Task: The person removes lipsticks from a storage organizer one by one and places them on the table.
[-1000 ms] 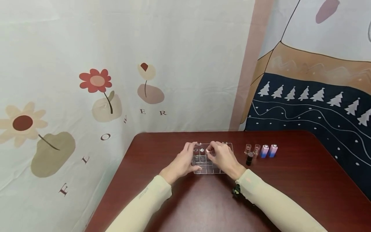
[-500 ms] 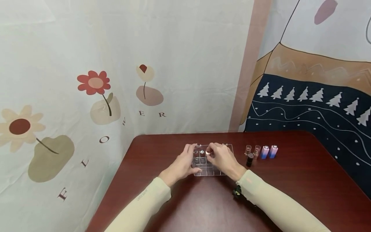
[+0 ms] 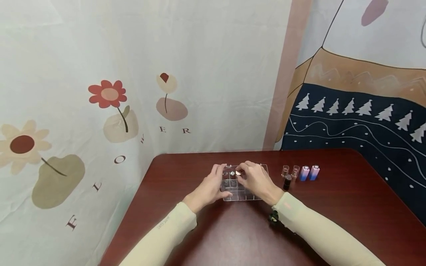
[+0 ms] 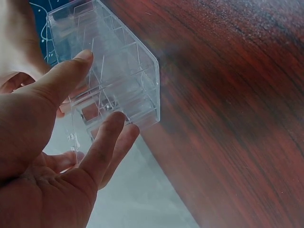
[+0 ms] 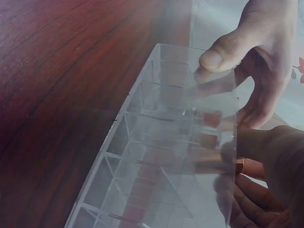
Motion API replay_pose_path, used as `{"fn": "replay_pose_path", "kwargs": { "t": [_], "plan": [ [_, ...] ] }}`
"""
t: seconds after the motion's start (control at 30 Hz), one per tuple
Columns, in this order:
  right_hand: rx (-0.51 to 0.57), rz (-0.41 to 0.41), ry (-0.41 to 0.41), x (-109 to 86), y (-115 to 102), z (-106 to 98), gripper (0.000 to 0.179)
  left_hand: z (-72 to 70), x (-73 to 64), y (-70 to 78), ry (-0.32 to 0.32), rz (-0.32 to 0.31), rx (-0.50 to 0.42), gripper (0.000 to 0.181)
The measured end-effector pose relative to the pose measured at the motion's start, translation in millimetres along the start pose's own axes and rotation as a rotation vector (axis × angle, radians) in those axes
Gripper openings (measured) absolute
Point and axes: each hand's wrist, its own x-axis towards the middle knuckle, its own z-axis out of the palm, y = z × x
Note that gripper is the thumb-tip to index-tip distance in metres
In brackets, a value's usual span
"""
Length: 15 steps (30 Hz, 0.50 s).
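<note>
A clear plastic organizer box (image 3: pixel 242 195) with square compartments stands on the table. My left hand (image 3: pixel 209 184) grips its left end, the thumb along the near side and the fingers round the far side, as the left wrist view shows. My right hand (image 3: pixel 257 183) is over the back row, its fingertips pinching a small thing with a shiny pale top (image 3: pixel 238 173). In the right wrist view this small piece shows a copper-coloured side (image 5: pixel 240 165); its lower part is hidden and I cannot tell its kind. A small silvery-topped item (image 3: pixel 232 173) sits in the compartment to its left.
Right of the box stand two small clear-topped tubes (image 3: pixel 285 170), a dark short tube (image 3: pixel 287 182) and two pink-and-blue tubes (image 3: pixel 304 173). The reddish-brown table (image 3: pixel 186 166) meets a printed cloth wall (image 3: pixel 216 111) at the back.
The head view has shifted slightly. Both hands keep nearly the same place at the box, the right one still pinching the small shiny piece over the back row.
</note>
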Motion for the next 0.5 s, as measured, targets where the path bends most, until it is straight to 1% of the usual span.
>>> {"fn": "replay_pose_path", "kwargs": {
  "t": [0.13,0.3,0.5],
  "plan": [
    [0.010,-0.006,0.012,1.1,-2,-4,0.026,-0.2,-0.7,-0.4,-0.001,-0.002,-0.012,0.108],
    [0.058,-0.021,0.050,3.7,-4,-11,0.028,-1.2,-1.0,0.5,0.004,0.004,-0.029,0.107],
    [0.108,-0.009,0.038,6.2,-4,-18,0.026,-2.8,-0.1,1.4,0.013,0.017,-0.021,0.108]
  ]
}}
